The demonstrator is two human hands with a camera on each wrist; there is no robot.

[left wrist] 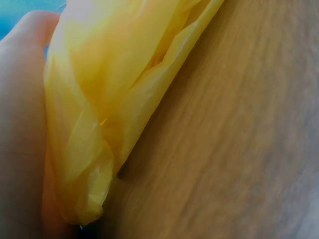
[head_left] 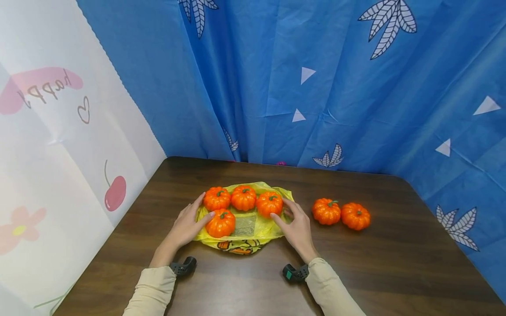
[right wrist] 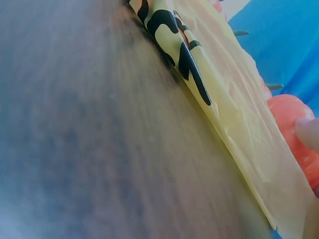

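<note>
A yellow plastic bag with a black-and-orange print lies spread on the table, its mouth wide. Several small orange pumpkins with green stems sit in it, among them a front-left pumpkin and a right-hand pumpkin. My left hand lies along the bag's left side, fingers fairly straight; its thumb touches the front-left pumpkin. In the left wrist view, crumpled plastic lies against this hand. My right hand holds the right-hand pumpkin between thumb and fingers; the right wrist view shows the thumb on it.
Two more pumpkins, one nearer the bag and one farther right, stand on the dark wooden table. A blue curtain hangs behind, and a white printed sheet borders the left side.
</note>
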